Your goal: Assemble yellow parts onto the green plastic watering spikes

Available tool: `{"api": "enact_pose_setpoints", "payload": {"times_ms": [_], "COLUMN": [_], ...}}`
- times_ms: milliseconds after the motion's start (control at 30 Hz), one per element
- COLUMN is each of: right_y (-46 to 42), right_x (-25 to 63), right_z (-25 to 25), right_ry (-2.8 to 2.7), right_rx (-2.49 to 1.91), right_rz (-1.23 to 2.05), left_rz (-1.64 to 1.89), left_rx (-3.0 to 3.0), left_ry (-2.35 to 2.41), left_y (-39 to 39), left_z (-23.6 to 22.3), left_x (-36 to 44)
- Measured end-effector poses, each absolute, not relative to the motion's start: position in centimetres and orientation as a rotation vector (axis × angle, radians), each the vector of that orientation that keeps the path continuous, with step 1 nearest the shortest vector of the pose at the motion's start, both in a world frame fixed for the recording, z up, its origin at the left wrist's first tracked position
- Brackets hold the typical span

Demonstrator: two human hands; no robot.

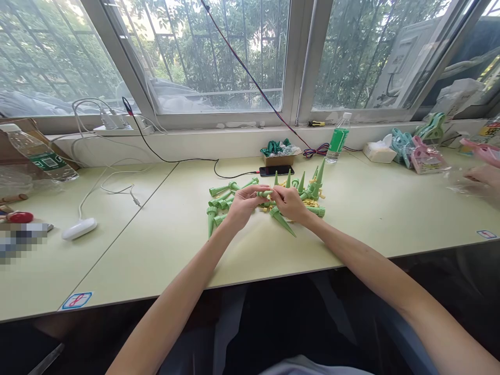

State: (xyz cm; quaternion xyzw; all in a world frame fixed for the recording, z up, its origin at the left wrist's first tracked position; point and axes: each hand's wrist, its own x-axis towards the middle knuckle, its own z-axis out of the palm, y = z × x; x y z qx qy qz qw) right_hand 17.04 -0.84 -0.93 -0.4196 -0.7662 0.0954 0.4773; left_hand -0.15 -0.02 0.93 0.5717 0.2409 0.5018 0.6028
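My left hand (245,204) is closed around a green plastic spike part (264,194), mostly hidden by the fingers. Meeting it from the right, my right hand (289,202) pinches at the same part's end; whether a smaller piece is between those fingertips I cannot tell. Several green spikes with ribbed caps (219,200) lie left of my hands. On the right, more green cones stand upright, one tall cone (320,179) among them, with small yellow plastic pieces (312,190) around them. One loose green cone (283,222) points toward the table's front edge, just below my right hand.
Behind the pile are a phone (276,171) on a cable and a small box of green wrapped items (279,149). A water bottle (338,139) and tissue pack (379,151) stand by the window. A white corded device (79,229) lies left. Another person's hand (484,175) is at far right.
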Motion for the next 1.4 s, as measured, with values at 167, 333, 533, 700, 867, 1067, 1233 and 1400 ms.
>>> {"api": "enact_pose_setpoints", "payload": {"times_ms": [167, 333, 533, 700, 867, 1067, 1233, 1400], "right_y": [-0.69, -0.56, -0.69, -0.78, -0.82, -0.72, -0.74, -0.81], "right_x": [17.08, 17.04, 16.98, 16.96, 17.03, 17.06, 17.04, 17.05], "right_z": [-1.12, -1.07, -0.73, -0.73, -0.75, -0.78, -0.75, -0.73], "right_ry": [-1.855, -1.806, -1.779, -1.802, -1.832, -1.830, -1.831, -1.852], "right_rx": [-1.012, -1.027, -1.053, -1.038, -1.036, -1.038, -1.033, -1.032], "right_rz": [0.261, 0.238, 0.221, 0.206, 0.222, 0.217, 0.217, 0.236], "left_rz": [1.116, 1.122, 1.193, 1.152, 1.093, 1.057, 0.998, 0.985], "left_rx": [1.276, 1.258, 1.292, 1.331, 1.336, 1.333, 1.327, 1.275], "left_ry": [0.564, 0.607, 0.764, 0.829, 0.846, 0.911, 0.890, 0.855], "left_y": [-0.11, -0.16, -0.14, -0.15, -0.12, -0.13, -0.46, -0.51], "left_z": [1.26, 1.35, 1.17, 1.08, 1.06, 1.09, 1.40, 1.58], "left_x": [-0.07, 0.13, 0.51, 0.56, 0.45, 0.48, 0.53, 0.44]}}
